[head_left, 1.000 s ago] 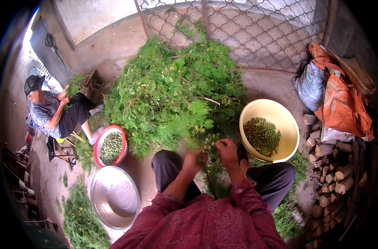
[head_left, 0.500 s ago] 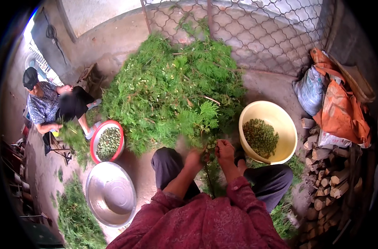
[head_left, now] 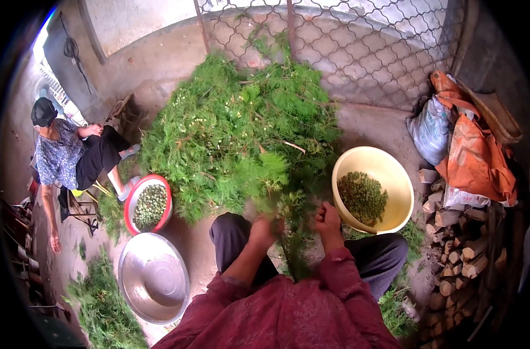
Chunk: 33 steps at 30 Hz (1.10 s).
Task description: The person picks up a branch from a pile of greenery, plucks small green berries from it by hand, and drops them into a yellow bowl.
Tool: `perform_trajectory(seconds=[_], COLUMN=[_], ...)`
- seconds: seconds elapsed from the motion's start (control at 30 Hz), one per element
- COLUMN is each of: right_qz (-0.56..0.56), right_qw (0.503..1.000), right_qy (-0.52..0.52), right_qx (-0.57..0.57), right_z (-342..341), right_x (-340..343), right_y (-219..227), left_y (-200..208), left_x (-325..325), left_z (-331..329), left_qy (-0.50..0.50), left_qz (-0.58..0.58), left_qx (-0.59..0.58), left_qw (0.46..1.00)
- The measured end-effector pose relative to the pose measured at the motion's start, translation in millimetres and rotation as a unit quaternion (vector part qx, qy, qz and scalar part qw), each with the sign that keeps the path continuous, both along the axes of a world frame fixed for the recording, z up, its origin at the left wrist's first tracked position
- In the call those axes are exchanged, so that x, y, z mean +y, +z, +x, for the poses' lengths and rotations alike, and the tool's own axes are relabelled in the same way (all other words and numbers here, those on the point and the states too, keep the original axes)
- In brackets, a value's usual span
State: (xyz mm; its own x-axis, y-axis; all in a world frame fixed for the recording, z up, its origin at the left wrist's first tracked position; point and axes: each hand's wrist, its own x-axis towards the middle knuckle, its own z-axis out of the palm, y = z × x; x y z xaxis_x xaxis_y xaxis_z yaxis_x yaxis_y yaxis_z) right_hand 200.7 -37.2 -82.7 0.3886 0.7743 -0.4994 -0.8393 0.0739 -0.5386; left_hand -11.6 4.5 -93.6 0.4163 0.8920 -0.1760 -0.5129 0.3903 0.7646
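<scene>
Between my knees, my left hand [head_left: 263, 231] is closed around the stem of a leafy green branch [head_left: 266, 171]. Its feathery top leans over the near edge of the heap of cut branches [head_left: 236, 128], and the leaves are blurred. To the right, my right hand [head_left: 327, 218] is apart from the left, fingers curled together beside the yellow basin [head_left: 404, 206]. Whatever those fingers pinch, if anything, is too small to make out. Small round green seed cones [head_left: 362, 198] lie in the bottom of that basin.
Left of the heap stand a red-rimmed basin [head_left: 170, 200] with green cones and a bare metal basin [head_left: 160, 279]. A person [head_left: 61, 151] sits at far left. Loose sprigs [head_left: 105, 299] lie on the floor. Right are stacked firewood [head_left: 459, 256] and orange sacks [head_left: 477, 160].
My right hand has moved right, away from the left hand toward the yellow basin. The branch's top has swung left. The seated person's arm now hangs down without the sprig.
</scene>
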Motion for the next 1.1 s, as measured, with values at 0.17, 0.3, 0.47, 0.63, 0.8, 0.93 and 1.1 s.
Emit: perform_trajectory(seconds=[0.17,0.3,0.47,0.63,0.8,0.93,1.1], right_qz=[0.052,0.064,0.150,0.099,0.064,0.150,0.016], right_qw=[0.989,0.979,0.850,0.861,0.946,0.919,0.989], right_qy=[0.116,0.183,0.261,0.311,0.262,0.122,-0.006], right_qx=[0.080,0.065,-0.433,-0.389,-0.181,-0.345,-0.147], right_z=[-20.5,-58.2,-58.6,-61.1,-67.2,-33.6,5.1], right_x=[-23.4,-28.3,-31.6,-24.9,-16.5,9.4,-21.6], right_y=[14.2,50.6,58.1,58.3,56.7,-13.6,128.3], left_y=[72.5,70.3,69.8,75.4,79.6,-16.9,23.5], left_x=[-14.4,-15.8,-18.0,-18.5,-22.4,1.9,-1.7], left_z=[1.3,-0.6,2.2,1.2,5.2,-2.2,-17.6], left_qy=[-0.062,-0.004,0.002,-0.005,0.010,-0.031,0.006], left_qz=[-0.176,-0.223,-0.215,-0.216,-0.197,0.042,0.076], left_qx=[-0.091,-0.133,-0.140,-0.130,-0.097,0.024,0.143], left_qw=[0.978,0.966,0.967,0.968,0.976,0.998,0.987])
